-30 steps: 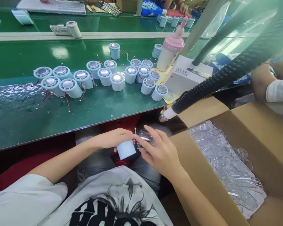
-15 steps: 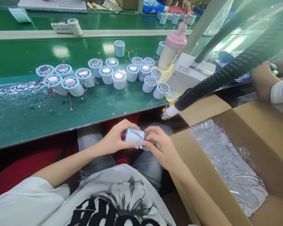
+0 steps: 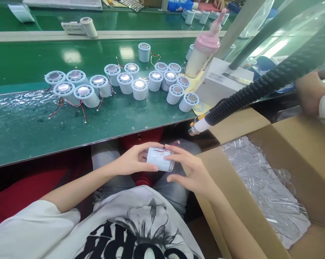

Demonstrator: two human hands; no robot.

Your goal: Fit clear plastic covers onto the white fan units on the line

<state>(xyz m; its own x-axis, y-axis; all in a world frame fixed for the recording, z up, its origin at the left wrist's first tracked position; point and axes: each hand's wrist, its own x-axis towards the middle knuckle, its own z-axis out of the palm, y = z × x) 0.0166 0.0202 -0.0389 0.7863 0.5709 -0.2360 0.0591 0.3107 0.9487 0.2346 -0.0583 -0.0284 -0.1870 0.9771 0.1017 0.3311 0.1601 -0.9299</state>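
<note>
Head view: left fingers [image 3: 150, 167] pinch cylinder [image 3: 156, 158], right fingers [image 3: 179, 158] spread at its end, apart from bench edge [image 3: 92, 143].

The long, glossy green-topped desk [image 3: 108, 120] carries light-blue plastic cylinders [image 3: 139, 94] with round metallic discs [image 3: 139, 83] on top, thin red and dark wires [image 3: 83, 112] trailing from several; 5 of them bunch at the left. Toward the right, 1 white bottle [image 3: 198, 60] with a pink top [image 3: 207, 41] stands near 1 white box-shaped base [image 3: 221, 77], a flat yellow sheet [image 3: 195, 82] showing between them. Farther back, a small, pale printed box [image 3: 73, 28] and a whitish cylinder [image 3: 89, 28] sit side by side at a pale strip [image 3: 38, 36].
</note>
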